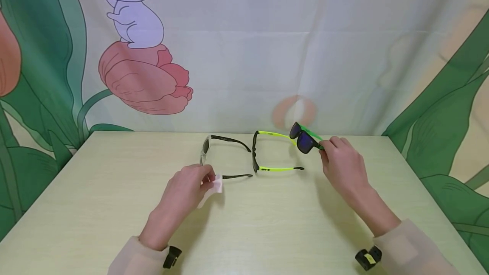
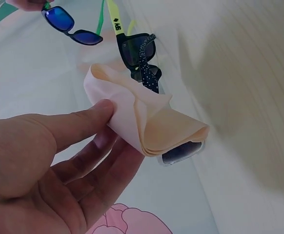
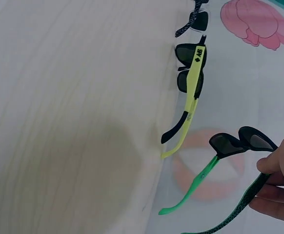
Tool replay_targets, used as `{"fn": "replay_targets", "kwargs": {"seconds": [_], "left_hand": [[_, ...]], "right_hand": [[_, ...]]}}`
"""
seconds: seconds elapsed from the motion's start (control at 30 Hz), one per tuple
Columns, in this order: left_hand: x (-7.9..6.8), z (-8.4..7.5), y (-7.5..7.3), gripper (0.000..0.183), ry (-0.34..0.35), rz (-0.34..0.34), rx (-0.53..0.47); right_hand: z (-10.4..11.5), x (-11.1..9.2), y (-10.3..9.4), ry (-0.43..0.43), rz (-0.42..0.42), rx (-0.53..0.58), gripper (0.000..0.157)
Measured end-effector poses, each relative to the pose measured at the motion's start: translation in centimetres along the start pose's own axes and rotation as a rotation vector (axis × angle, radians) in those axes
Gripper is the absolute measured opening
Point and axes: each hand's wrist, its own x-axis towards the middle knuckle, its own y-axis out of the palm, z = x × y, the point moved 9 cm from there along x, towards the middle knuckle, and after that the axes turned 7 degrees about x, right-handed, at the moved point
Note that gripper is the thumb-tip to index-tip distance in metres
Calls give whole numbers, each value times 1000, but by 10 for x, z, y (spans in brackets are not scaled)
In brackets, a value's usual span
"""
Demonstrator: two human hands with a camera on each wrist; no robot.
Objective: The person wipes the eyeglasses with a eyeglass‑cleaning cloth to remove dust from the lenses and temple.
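My left hand [image 1: 208, 180] pinches a folded pale pink cloth [image 1: 214, 186] just above the table, right by the clear-fronted glasses with black temples [image 1: 225, 156]. In the left wrist view the cloth [image 2: 147, 117] sits between thumb and fingers of that hand [image 2: 110, 124], in front of the clear pair's lens [image 2: 181, 152]. My right hand [image 1: 328, 145] holds green-armed sunglasses with blue lenses [image 1: 303, 140] by one temple, lifted off the table at the right. The right wrist view shows these sunglasses [image 3: 230, 145] in the fingers of the right hand [image 3: 271, 178].
A black-fronted pair with yellow temples [image 1: 267, 152] lies open on the pale wooden table [image 1: 114, 190] between the other two pairs. A printed curtain with a rabbit and flower [image 1: 141, 67] hangs close behind the table's far edge.
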Motion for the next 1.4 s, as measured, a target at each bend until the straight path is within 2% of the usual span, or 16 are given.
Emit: {"fn": "replay_targets", "kwargs": {"seconds": [0.27,0.5,0.7,0.93,1.27,1.4], "left_hand": [[3,-3,-3,14,24,-50,-23],[4,-9,-12,12,52,-130,-73],[2,-15,-18,14,69,-184,-112],[0,-23,-25,14,77,-222,-121],[-2,-39,-34,14,102,-258,-137],[-4,-47,-37,15,134,-275,-150]], "right_hand": [[18,-3,-14,-42,-63,65,16],[33,-4,-19,-138,-100,109,19],[43,-6,-20,-198,-79,143,23],[49,-8,-19,-220,-47,178,23],[59,-12,-20,-262,-51,255,29],[65,-13,-21,-293,-68,277,33]]}}
